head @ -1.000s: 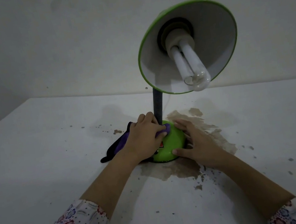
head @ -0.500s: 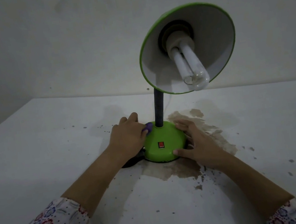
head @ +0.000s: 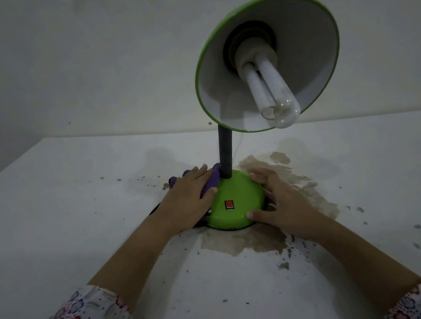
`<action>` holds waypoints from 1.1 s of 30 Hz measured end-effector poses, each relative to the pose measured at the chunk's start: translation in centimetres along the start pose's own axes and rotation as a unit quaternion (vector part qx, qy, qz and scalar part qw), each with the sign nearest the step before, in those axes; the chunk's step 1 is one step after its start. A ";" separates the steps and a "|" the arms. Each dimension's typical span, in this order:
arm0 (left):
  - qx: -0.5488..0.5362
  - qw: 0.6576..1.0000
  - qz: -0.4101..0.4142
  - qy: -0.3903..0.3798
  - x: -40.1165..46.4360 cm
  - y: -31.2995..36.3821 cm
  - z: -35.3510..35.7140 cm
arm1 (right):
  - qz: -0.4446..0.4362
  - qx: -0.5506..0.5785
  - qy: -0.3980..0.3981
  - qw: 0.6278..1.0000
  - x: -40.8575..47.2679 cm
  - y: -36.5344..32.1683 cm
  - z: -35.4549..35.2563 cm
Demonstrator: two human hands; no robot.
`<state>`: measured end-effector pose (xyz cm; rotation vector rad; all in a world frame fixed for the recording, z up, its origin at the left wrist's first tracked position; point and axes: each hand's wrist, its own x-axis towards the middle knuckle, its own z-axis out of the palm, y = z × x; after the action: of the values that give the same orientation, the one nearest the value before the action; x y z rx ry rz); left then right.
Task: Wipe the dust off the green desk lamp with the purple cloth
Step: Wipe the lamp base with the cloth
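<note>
The left hand (head: 187,203), fingers now flat on the purple cloth (head: 211,181), has pushed it up against the neck of the green desk lamp (head: 235,202), whose base the spread right hand (head: 283,201) still steadies.

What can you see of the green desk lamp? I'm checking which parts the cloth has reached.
The green desk lamp stands upright on a stained white table. Its glossy green dome base carries a red switch; a dark ribbed neck rises to a green-rimmed shade, pale inside, tilted toward the camera, with an unlit tube bulb. The left hand presses the purple cloth against the base beside the neck; the right hand rests on the base's other side.
</note>
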<state>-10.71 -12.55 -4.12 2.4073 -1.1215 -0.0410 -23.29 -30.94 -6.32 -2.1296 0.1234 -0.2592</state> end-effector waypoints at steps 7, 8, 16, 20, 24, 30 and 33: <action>0.040 0.999 0.001 -0.002 -3.1 0.7 -0.1 | 0.001 -0.007 0.006 1.000 -0.1 -0.1 0.0; 0.049 0.999 0.006 -0.001 -3.5 0.8 0.1 | 0.001 -0.010 0.007 1.000 -0.1 -0.1 0.0; 0.181 0.981 0.058 -0.032 -4.8 2.0 1.7 | -0.005 -0.014 0.019 1.000 -0.1 -0.2 0.1; 0.204 0.977 0.057 -0.030 -4.5 2.3 1.7 | -0.007 -0.021 0.021 1.000 -0.1 -0.3 0.2; 0.213 0.974 0.072 -0.040 -4.7 2.3 1.6 | -0.006 -0.018 0.018 1.000 -0.1 -0.4 0.2; 0.144 0.986 0.082 -0.011 -5.3 2.2 0.7 | -0.006 -0.015 0.008 1.000 -0.1 -0.1 0.1; 0.000 0.992 0.022 0.128 -4.4 3.2 -0.5 | -0.006 -0.014 -0.005 1.000 0.0 0.2 0.1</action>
<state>-15.78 -10.89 -3.08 2.3076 -1.0522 0.2749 -23.28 -30.97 -6.48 -2.1599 0.1105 -0.2557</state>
